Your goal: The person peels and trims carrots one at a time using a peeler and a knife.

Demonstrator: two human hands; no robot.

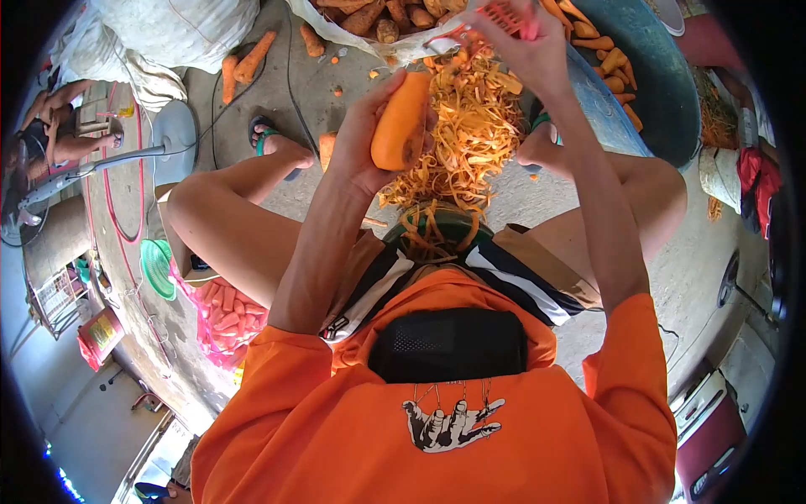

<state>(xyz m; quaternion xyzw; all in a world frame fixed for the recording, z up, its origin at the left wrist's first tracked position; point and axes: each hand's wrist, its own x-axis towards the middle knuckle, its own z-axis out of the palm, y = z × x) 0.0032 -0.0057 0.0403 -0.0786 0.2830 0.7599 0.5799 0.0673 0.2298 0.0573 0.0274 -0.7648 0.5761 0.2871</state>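
My left hand is wrapped round a thick orange carrot, which stands tilted nearly upright with its blunt, dark-spotted end toward me. Its surface looks smooth and peeled. Up and to the right, my right hand grips a red peeler, held apart from the carrot. Below both hands, a large heap of carrot peelings lies on the floor between my feet. More strips hang over a dark green container just in front of my lap.
Unpeeled carrots fill a white sack ahead; a few loose carrots lie left of it. Peeled carrots sit in a blue tub at the right. A pedestal fan and a pink bag of carrots stand left. Other people sit at both sides.
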